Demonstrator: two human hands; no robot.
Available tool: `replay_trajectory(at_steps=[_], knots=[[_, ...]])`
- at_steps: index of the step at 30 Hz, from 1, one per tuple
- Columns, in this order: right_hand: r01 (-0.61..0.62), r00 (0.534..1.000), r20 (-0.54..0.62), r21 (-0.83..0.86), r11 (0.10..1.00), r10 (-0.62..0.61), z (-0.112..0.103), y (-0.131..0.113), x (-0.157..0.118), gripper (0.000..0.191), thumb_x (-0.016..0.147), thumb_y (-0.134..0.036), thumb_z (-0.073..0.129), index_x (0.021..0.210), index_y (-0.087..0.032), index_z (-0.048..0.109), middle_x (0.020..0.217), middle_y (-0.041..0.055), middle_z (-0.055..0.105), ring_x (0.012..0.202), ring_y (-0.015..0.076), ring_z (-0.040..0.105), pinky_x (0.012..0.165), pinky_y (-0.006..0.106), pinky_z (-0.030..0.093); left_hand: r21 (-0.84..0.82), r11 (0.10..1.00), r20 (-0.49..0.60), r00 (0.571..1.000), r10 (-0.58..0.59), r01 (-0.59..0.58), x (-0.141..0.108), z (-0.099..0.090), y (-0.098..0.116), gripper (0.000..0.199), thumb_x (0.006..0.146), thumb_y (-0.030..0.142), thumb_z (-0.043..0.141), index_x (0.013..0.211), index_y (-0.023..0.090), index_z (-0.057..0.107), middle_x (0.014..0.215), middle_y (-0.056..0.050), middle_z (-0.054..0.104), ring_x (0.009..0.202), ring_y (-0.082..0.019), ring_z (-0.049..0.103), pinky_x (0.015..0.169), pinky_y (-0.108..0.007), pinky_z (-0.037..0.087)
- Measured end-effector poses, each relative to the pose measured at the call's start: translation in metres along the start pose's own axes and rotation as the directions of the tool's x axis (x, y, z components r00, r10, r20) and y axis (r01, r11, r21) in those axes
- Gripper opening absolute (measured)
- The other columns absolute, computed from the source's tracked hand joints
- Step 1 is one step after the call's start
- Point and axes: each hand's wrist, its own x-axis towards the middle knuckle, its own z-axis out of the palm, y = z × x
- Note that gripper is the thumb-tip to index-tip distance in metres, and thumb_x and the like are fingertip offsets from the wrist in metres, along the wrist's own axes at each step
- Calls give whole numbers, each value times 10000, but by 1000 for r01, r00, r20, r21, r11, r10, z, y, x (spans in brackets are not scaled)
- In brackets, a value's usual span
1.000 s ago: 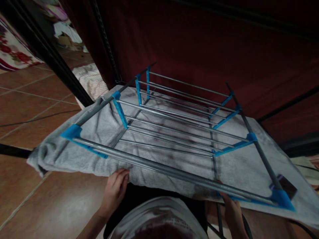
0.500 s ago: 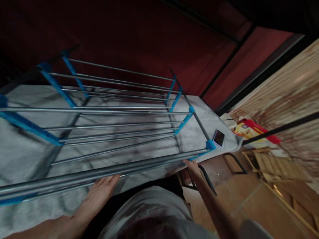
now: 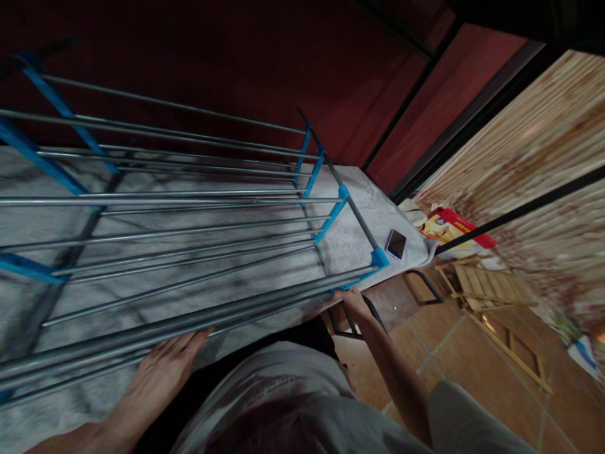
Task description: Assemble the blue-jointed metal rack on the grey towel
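The metal-tube rack [image 3: 189,202] lies on a table covered with a gray cloth [image 3: 371,192], directly in front of my torso. Its parallel tubes run from left to right across my view and seat in blue plastic brackets; the left end extends beyond the edge of view. At the right end, a dark post slopes down toward me and meets the front corner bracket [image 3: 379,257].

My two hands are well apart along the front of the rack. Left hand [image 3: 167,362]: palm down, fingers extended and close together, laid against the lower front tubes. The thumb is hidden, so I cannot tell whether this hand is clamped on them. Right hand [image 3: 350,301]: positioned at the table edge, in contact with the lower end of the front corner bracket. The fingertips are covered, so I cannot tell how firmly they close.

A smartphone [image 3: 396,244] rests on the cloth just beside the front corner bracket, apart from both hands. A dark red curtain [image 3: 227,57] hangs behind the rack. Past the right end of the table are a red and yellow packet [image 3: 456,230] and a slatted wooden frame [image 3: 494,287] on the tiled floor [image 3: 425,343]. A ribbed beige curtain [image 3: 543,145] hangs at far right.
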Motion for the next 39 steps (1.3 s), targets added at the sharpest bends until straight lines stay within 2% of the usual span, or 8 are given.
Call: replay_trajectory(at_steps=[6,11,15,21,26,34,39], knots=[[36,996,82,-14,999,-35,-7,3,4,129,533,-231,627,657,-198,614,662,-30,651,706,172,552,744,300,451,-89,993,-19,997,-73,71,-1,-4,2,469,927,243,353,1285,228,655,1226,-78,707,1079,-255,683,927,-383,537],[46,996,82,-16,999,-44,-6,0,5,143,529,-216,635,671,-207,623,646,-38,650,682,168,554,753,305,457,-99,992,2,997,-80,80,-4,-4,5,521,886,201,360,1331,259,625,1266,-54,689,1118,-256,667,965,-385,526],[37,995,88,-14,999,-36,-6,1,6,121,538,-206,628,657,-220,613,618,-45,643,684,174,571,823,330,473,-114,990,32,996,-78,82,-11,0,8,546,880,185,366,1358,287,610,1278,-47,680,1122,-268,662,943,-389,540],[42,992,121,-16,999,-39,-5,0,5,276,543,-230,608,807,-216,687,741,-16,706,834,209,621,882,334,456,-187,981,9,999,-54,54,-13,-3,16,567,876,172,368,1370,331,595,1227,-22,696,1036,-242,688,896,-346,548],[63,988,140,5,998,-63,-4,-1,4,334,551,-225,611,873,-218,698,786,-8,724,857,222,640,888,348,457,-157,987,26,999,-35,39,-13,-3,17,582,874,149,344,1371,311,599,1193,-42,708,1008,-247,691,870,-351,547],[71,978,194,36,997,-77,-6,2,5,392,554,-170,601,939,-209,664,803,-25,718,909,214,610,901,338,414,-172,984,10,999,-51,52,-16,5,14,574,885,157,356,1384,325,584,1247,-31,692,1066,-249,683,902,-344,550],[57,979,193,35,998,-63,-6,3,4,370,569,-183,610,937,-206,644,790,-30,705,929,217,588,910,345,399,-93,995,25,999,-31,33,-17,10,11,570,901,174,356,1418,319,550,1284,-39,675,1116,-250,666,919,-351,550]])
